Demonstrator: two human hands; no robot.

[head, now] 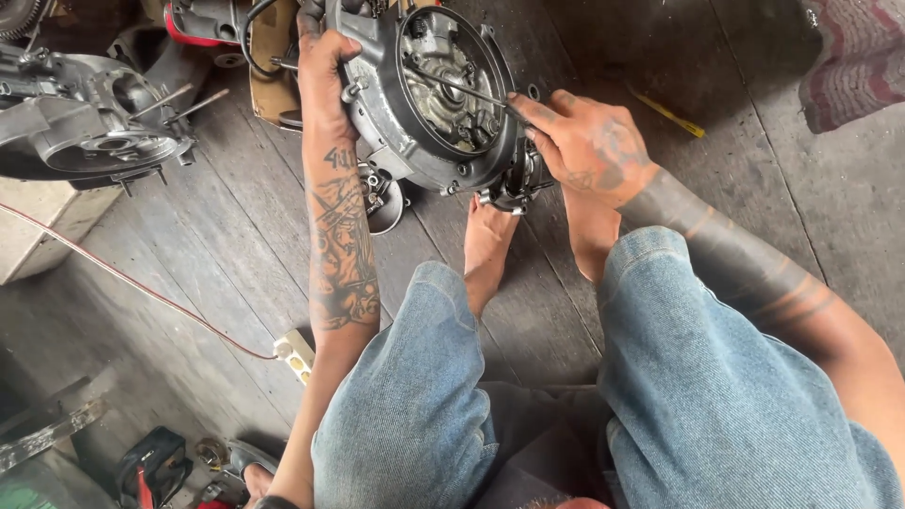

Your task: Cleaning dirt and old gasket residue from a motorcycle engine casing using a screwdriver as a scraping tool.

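The grey cast-metal engine case (pixel 429 94) with its round open side is standing tilted on the dark wooden floor (pixel 217 226), just beyond the bare feet (pixel 490 245). Its cover seems already off, with inner parts exposed, so work inside is probably still going. The left hand (pixel 320 61) is clasping the case's left rim, while the right hand (pixel 584 141) is pinching a thin metal rod tool (pixel 462 88) reaching into the case's centre
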